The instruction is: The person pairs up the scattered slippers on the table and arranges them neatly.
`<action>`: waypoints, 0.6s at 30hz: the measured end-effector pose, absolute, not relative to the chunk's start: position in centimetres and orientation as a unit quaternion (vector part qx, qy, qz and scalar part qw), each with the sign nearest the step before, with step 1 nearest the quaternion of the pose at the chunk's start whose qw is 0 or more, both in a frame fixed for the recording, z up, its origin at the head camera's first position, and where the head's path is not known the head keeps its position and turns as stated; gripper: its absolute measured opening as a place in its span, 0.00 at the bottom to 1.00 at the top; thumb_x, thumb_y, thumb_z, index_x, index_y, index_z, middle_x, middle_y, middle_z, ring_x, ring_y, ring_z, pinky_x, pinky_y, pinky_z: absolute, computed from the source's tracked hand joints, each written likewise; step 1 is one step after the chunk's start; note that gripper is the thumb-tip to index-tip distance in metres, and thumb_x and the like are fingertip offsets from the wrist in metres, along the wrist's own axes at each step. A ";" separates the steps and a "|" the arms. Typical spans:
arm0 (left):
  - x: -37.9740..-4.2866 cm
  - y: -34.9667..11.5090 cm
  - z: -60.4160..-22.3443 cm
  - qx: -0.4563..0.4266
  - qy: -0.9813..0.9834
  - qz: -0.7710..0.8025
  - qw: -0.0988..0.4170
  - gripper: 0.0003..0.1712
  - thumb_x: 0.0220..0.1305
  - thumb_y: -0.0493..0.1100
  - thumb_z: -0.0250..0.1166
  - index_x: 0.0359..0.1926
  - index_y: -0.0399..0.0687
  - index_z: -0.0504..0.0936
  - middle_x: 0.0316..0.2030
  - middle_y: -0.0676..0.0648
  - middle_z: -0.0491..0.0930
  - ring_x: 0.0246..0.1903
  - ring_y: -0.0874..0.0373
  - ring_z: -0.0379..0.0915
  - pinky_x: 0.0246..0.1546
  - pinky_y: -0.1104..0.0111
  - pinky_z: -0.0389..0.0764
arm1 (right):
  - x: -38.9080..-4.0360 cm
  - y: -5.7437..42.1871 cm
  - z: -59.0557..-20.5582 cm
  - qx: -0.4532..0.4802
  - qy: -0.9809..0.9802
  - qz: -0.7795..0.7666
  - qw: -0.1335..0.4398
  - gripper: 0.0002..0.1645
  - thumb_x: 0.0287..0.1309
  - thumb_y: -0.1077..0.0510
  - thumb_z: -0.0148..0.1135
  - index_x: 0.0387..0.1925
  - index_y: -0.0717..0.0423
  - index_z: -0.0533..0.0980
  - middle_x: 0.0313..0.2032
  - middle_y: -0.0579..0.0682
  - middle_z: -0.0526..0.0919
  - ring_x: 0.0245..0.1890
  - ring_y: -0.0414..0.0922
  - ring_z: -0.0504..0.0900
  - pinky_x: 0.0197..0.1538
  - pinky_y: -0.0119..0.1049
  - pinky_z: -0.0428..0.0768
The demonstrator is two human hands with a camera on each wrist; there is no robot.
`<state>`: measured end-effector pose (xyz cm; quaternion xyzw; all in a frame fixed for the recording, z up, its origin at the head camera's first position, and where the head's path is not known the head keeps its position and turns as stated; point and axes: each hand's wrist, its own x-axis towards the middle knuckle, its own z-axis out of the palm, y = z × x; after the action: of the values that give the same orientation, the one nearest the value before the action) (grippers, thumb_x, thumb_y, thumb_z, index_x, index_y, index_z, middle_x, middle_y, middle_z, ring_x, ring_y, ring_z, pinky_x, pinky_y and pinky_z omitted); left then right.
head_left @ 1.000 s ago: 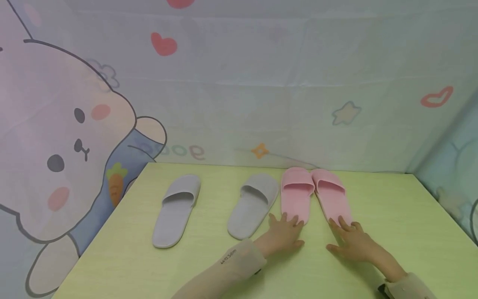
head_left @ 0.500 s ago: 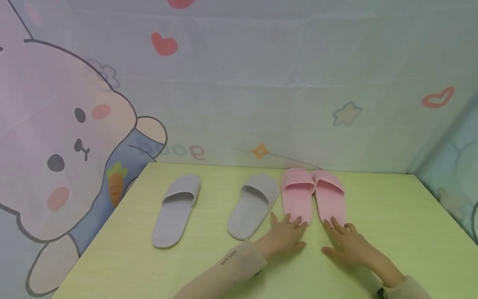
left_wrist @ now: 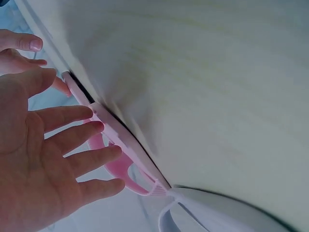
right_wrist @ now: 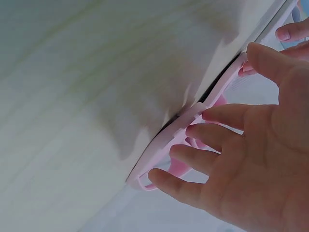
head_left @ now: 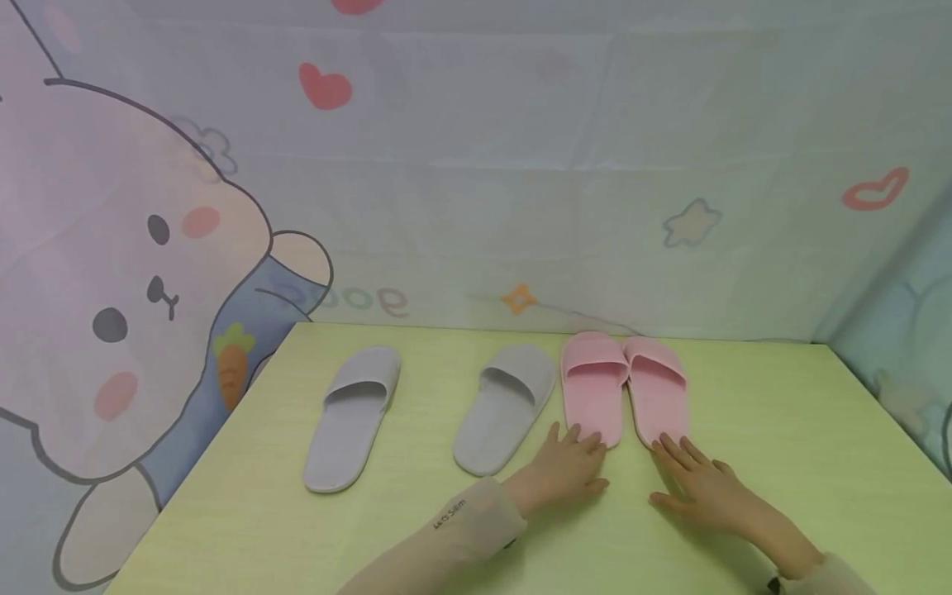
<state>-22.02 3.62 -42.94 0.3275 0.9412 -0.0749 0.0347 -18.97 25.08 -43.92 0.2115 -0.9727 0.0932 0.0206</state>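
Note:
Two pink slippers lie side by side at the back of the table, their straps toward the wall and touching. My left hand (head_left: 563,473) has its spread fingertips at the heel of the left pink slipper (head_left: 592,376). At the heel of the right pink slipper (head_left: 658,392) are the straight fingers of my right hand (head_left: 706,489). In the left wrist view the fingers are extended along the slipper's edge, and the right wrist view shows the same on the other side. A grey slipper (head_left: 491,430) lies tilted just left of the pink pair.
Another grey slipper (head_left: 342,446) lies farther left, apart from the rest. Behind the yellow-green table (head_left: 238,512) hangs a pale cloth (head_left: 476,207) printed with hearts and a cartoon animal. The table's back edge runs close behind the slippers.
The right pink slipper's heel has swung left, so it now points straighter. My right hand moved left with it, then drew slightly back right. My left hand has barely shifted.

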 end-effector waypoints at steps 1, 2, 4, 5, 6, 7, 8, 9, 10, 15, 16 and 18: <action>-22.0 3.6 -42.9 0.328 0.941 -0.076 0.035 0.30 0.63 0.62 0.44 0.63 0.58 0.62 0.65 0.58 0.58 0.65 0.55 0.54 0.64 0.56 0.55 | -19.0 25.1 -44.0 0.213 -0.972 0.092 0.021 0.41 0.51 0.41 0.57 0.59 0.63 0.63 0.61 0.64 0.63 0.60 0.65 0.61 0.45 0.64 0.68; -22.0 3.5 -42.9 0.329 0.941 -0.077 0.035 0.30 0.63 0.62 0.44 0.63 0.58 0.62 0.65 0.58 0.58 0.65 0.56 0.54 0.64 0.56 0.55 | -18.9 25.2 -44.0 0.213 -0.972 0.092 0.021 0.41 0.51 0.41 0.57 0.59 0.63 0.63 0.61 0.63 0.63 0.60 0.65 0.61 0.45 0.64 0.68; -21.9 3.4 -42.8 0.329 0.941 -0.077 0.036 0.29 0.63 0.62 0.45 0.62 0.58 0.62 0.65 0.58 0.59 0.64 0.56 0.55 0.64 0.56 0.55 | -18.9 25.3 -44.1 0.212 -0.972 0.095 0.017 0.41 0.51 0.41 0.57 0.60 0.63 0.63 0.61 0.63 0.63 0.60 0.64 0.61 0.45 0.65 0.67; -21.9 3.4 -42.8 0.329 0.940 -0.077 0.037 0.29 0.63 0.61 0.45 0.62 0.58 0.63 0.65 0.58 0.59 0.64 0.56 0.56 0.64 0.56 0.56 | -18.8 25.3 -44.1 0.211 -0.973 0.096 0.014 0.42 0.51 0.40 0.57 0.60 0.63 0.63 0.61 0.63 0.62 0.60 0.64 0.61 0.45 0.66 0.66; -21.9 3.3 -42.8 0.330 0.940 -0.075 0.037 0.29 0.63 0.61 0.45 0.62 0.58 0.63 0.65 0.58 0.59 0.64 0.56 0.56 0.64 0.55 0.56 | -18.8 25.4 -44.2 0.210 -0.973 0.098 0.011 0.42 0.51 0.40 0.57 0.60 0.63 0.62 0.62 0.63 0.62 0.60 0.63 0.61 0.46 0.66 0.66; -21.9 3.3 -42.8 0.331 0.940 -0.074 0.037 0.29 0.63 0.61 0.45 0.62 0.58 0.63 0.64 0.58 0.59 0.64 0.57 0.57 0.64 0.55 0.56 | -18.8 25.4 -44.2 0.209 -0.973 0.098 0.008 0.42 0.51 0.40 0.56 0.60 0.63 0.62 0.62 0.63 0.62 0.60 0.63 0.61 0.46 0.66 0.66; -22.0 3.3 -42.8 0.332 0.940 -0.071 0.038 0.29 0.63 0.61 0.45 0.62 0.58 0.63 0.64 0.58 0.60 0.64 0.57 0.57 0.64 0.55 0.56 | -18.7 25.4 -44.2 0.208 -0.973 0.100 0.005 0.42 0.51 0.40 0.56 0.60 0.63 0.62 0.62 0.63 0.62 0.61 0.63 0.61 0.46 0.67 0.65; -22.0 3.2 -42.8 0.333 0.940 -0.069 0.038 0.29 0.63 0.61 0.45 0.62 0.57 0.64 0.64 0.58 0.60 0.64 0.57 0.57 0.63 0.55 0.57 | -18.7 25.4 -44.2 0.208 -0.973 0.101 0.004 0.42 0.51 0.40 0.56 0.60 0.63 0.62 0.62 0.63 0.62 0.61 0.63 0.61 0.46 0.67 0.65; -22.0 3.2 -42.9 0.335 0.939 -0.067 0.038 0.28 0.63 0.61 0.45 0.62 0.57 0.64 0.64 0.58 0.60 0.64 0.57 0.57 0.63 0.55 0.57 | -18.7 25.4 -44.2 0.209 -0.973 0.101 0.004 0.42 0.51 0.40 0.56 0.60 0.63 0.62 0.62 0.63 0.62 0.61 0.63 0.61 0.46 0.67 0.65; -22.2 3.2 -42.8 0.339 0.938 -0.054 0.042 0.28 0.64 0.60 0.45 0.61 0.57 0.64 0.64 0.57 0.60 0.64 0.56 0.57 0.63 0.54 0.57 | -18.7 25.2 -44.1 0.211 -0.972 0.102 0.013 0.41 0.51 0.41 0.57 0.60 0.63 0.63 0.61 0.63 0.63 0.60 0.63 0.61 0.46 0.65 0.66; -22.2 3.2 -42.8 0.339 0.938 -0.051 0.044 0.28 0.64 0.60 0.45 0.61 0.57 0.64 0.64 0.57 0.61 0.64 0.56 0.57 0.63 0.54 0.57 | -18.7 25.2 -44.0 0.211 -0.972 0.102 0.013 0.41 0.51 0.41 0.57 0.60 0.63 0.63 0.61 0.63 0.63 0.60 0.63 0.61 0.46 0.65 0.66; -22.2 3.3 -42.7 0.340 0.938 -0.047 0.047 0.28 0.64 0.60 0.45 0.61 0.57 0.65 0.64 0.57 0.61 0.64 0.56 0.57 0.63 0.54 0.57 | -18.7 25.1 -44.0 0.210 -0.972 0.104 0.013 0.41 0.51 0.41 0.57 0.60 0.63 0.63 0.61 0.63 0.63 0.60 0.63 0.61 0.46 0.65 0.66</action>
<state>-22.20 3.27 -42.71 0.3396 0.9382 -0.0473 0.0467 -18.65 25.10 -43.95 0.2098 -0.9721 0.1042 0.0129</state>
